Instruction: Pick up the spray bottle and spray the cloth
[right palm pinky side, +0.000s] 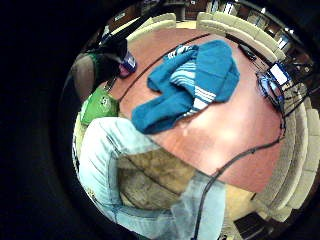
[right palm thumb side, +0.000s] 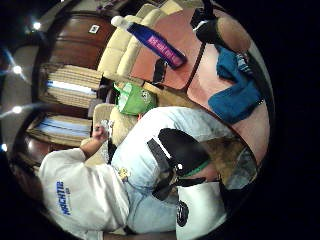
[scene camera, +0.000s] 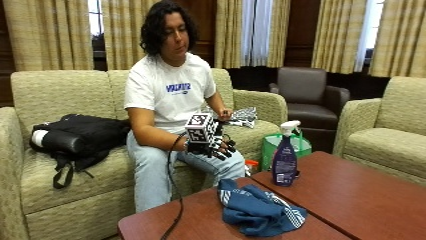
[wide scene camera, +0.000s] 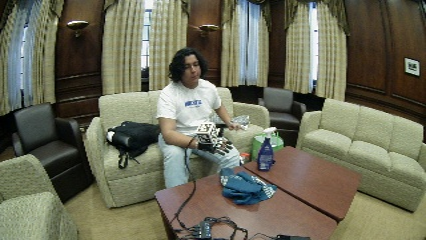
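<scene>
One gloved right hand (scene camera: 212, 145) hovers over lap, fingers relaxed.

We are in a formal lounge or reading room, not a workshop. Behind the gloved right hand (scene camera: 212, 145) stands the beige woven-fabric sofa (wide scene camera: 126, 165) we sit on, and across from that hand a matching long beige sofa (wide scene camera: 373, 145) lines the far side. Just in front of the hand sits a low reddish-brown wooden coffee table (wide scene camera: 306, 180). Farther back, beyond the hand, we see dark brown leather armchairs (wide scene camera: 283, 107), tall dark wood panelling (wide scene camera: 373, 45), floor-length gold patterned curtains (wide scene camera: 126, 45) over high windows, and brass wall sconces (wide scene camera: 78, 24).
</scene>
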